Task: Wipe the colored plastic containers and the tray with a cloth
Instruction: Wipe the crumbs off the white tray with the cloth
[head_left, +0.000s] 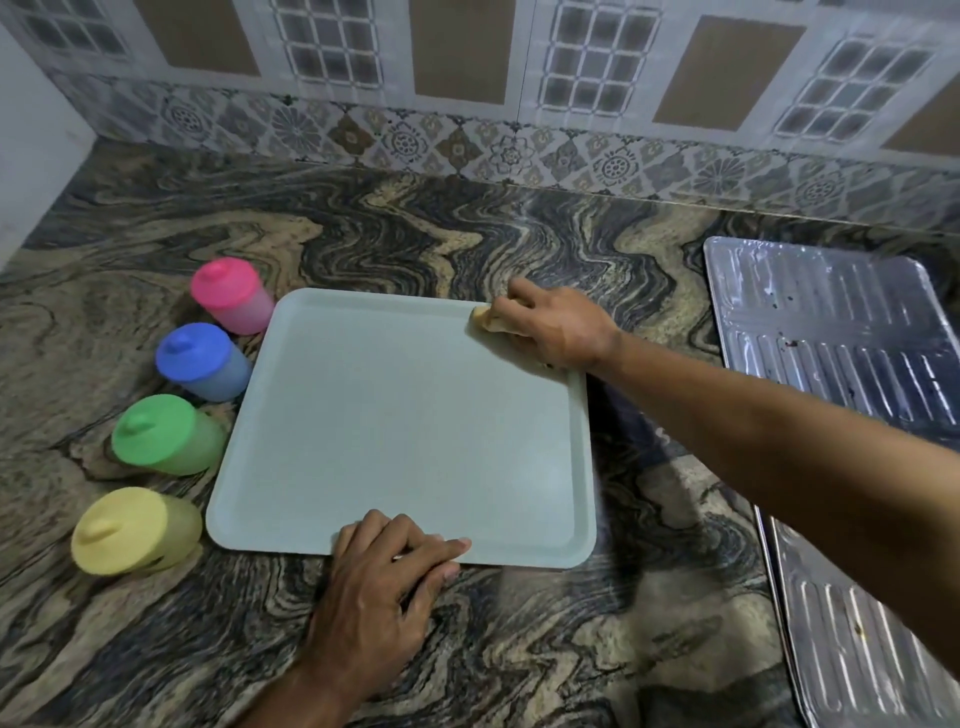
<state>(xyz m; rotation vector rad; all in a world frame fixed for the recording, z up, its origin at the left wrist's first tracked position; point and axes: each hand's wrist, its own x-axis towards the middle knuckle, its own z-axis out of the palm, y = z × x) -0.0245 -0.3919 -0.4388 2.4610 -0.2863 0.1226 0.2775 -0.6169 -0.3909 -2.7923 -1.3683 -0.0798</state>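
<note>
A pale grey-green tray (395, 426) lies flat on the marbled counter. My right hand (550, 327) grips a small yellowish cloth (484, 318) and holds it against the tray's far right corner. My left hand (384, 577) rests on the tray's near rim, its fingers laid flat over the edge. Left of the tray stands a row of lidded plastic containers: pink (231, 295), blue (202, 361), green (166, 434) and yellow (132, 531). Most of the cloth is hidden under my fingers.
A ribbed steel draining board (841, 332) lies at the right, its lower section running toward the near right corner. A patterned tiled wall (467, 104) closes the back of the counter, and a white wall stands at the far left.
</note>
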